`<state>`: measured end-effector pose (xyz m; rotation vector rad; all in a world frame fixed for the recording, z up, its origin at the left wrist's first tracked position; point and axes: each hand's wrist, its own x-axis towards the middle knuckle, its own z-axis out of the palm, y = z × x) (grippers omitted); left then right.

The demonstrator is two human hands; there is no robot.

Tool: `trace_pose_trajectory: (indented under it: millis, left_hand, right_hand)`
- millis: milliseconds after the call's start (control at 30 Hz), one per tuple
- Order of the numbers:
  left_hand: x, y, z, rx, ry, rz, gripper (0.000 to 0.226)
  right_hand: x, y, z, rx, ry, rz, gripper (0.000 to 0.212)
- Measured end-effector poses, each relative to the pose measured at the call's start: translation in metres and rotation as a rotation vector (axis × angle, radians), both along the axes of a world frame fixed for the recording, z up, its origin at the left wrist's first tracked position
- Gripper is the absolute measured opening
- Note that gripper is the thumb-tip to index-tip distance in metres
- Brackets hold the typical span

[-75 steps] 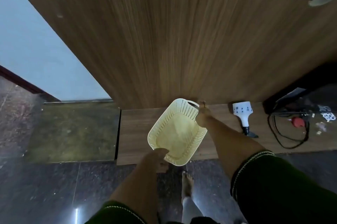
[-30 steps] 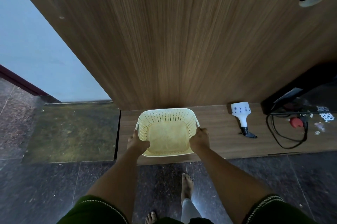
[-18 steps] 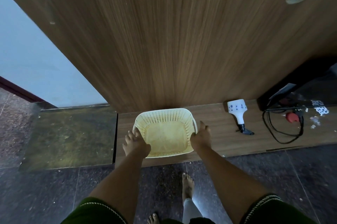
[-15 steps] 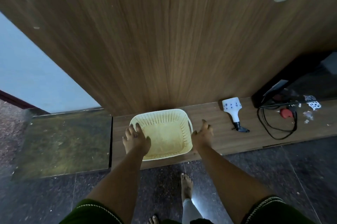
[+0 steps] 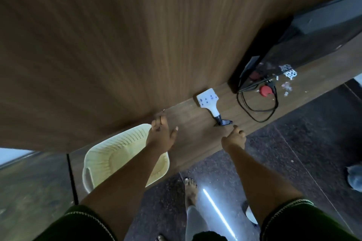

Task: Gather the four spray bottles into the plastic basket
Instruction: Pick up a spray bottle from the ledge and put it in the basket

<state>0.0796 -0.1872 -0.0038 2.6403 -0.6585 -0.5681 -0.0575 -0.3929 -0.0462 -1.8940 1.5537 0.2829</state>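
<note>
One pale yellow plastic basket with little holes (image 5: 109,154) is sitting at the lower left of the frame, on the long brown wooden ledge (image 5: 195,142) by the big wooden wall (image 5: 137,35). It is holding nothing that I can see. The left arm is crossing over the basket's right side. The left hand (image 5: 160,135) is hanging in the middle of the frame, above the basket's far right corner, with its fingers spread wide and holding nothing. To the right of it, the right hand (image 5: 234,138) is reaching out with one finger pointing forward and the others curled in, also holding nothing. Its fingertip is just beside the black nozzle of the white spray bottle with small blue dots (image 5: 210,102). That bottle is lying on its side on the ledge, right of the middle. Farther right, a black cable (image 5: 258,107) is looping on the ledge near a small red round thing (image 5: 265,90). A bare foot (image 5: 191,187) is standing on the dark floor at the bottom.
</note>
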Motion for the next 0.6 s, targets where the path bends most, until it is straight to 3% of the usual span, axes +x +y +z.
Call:
trace_pose_trajectory:
  millis: [200, 400, 600]
  left_hand:
    - [0.034, -0.096, -0.030, 0.114, 0.039, -0.179, 0.086]
    - [0.063, -0.182, -0.059, 0.094, 0.001, -0.300, 0.086]
    - [0.070, -0.218, -0.085, 0.098, 0.131, -0.291, 0.084]
  right_hand:
    - [0.028, -0.047, -0.028, 0.225, 0.088, -0.121, 0.066]
    - [0.054, -0.079, -0.064, 0.396, -0.169, -0.508, 0.045]
    - [0.065, -0.079, -0.083, 0.474, -0.372, -0.802, 0.025]
